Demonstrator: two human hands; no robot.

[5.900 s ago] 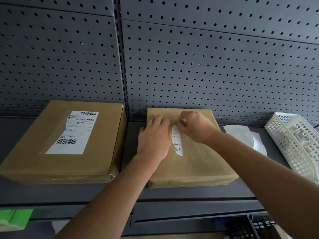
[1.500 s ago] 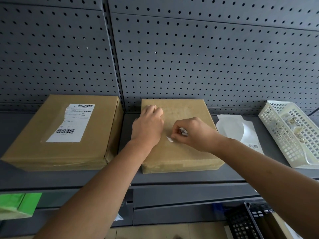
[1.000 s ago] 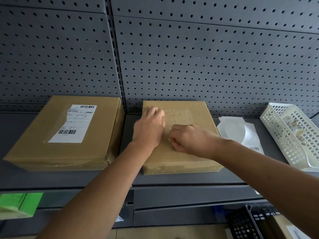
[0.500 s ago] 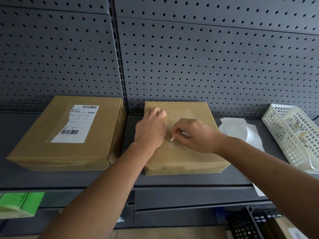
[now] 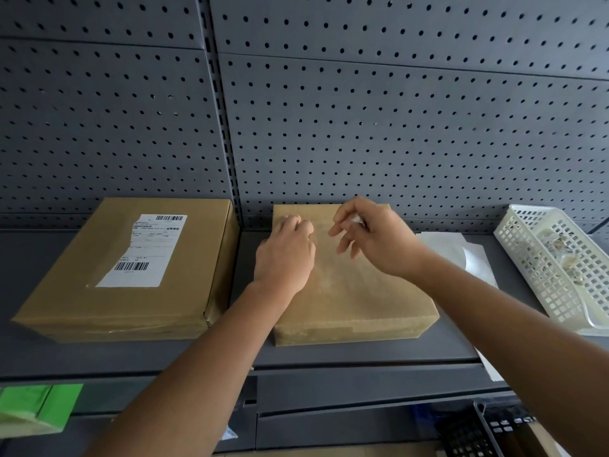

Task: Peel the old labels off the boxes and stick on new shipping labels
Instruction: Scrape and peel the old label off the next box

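Grey perforated panels (image 5: 379, 127) back a dark metal shelf (image 5: 362, 356) on which two flat cardboard boxes lie side by side, apart.

Change from half a second earlier: the right hand (image 5: 379, 239) has lifted off the top of the right box (image 5: 356, 291) and moved toward its far edge; the small white scrap that sat under its fingertips is gone from the box surface. A crumpled white label scrap (image 5: 356, 220) now sits pinched between the thumb and forefinger, the other fingers loosely spread downward. The left hand (image 5: 285, 255) remains on the box, knuckles curled and pressed to its top near the far left corner; it holds nothing visible.

The top of the right box is bare brown card with a dull, slightly rough patch of residue. The left box (image 5: 131, 275) carries a white label (image 5: 145, 249) with two barcodes, its left edge torn and a film of clear tape over it.

To the right of the boxes, white sheets of backing paper (image 5: 461, 255) lie flat on the shelf. Beyond them a white plastic lattice basket (image 5: 547, 268) holds small crumpled paper scraps. Below the shelf edge, a green carton (image 5: 33, 407) shows at the lower left and a dark wire basket (image 5: 478, 433) at the lower right.
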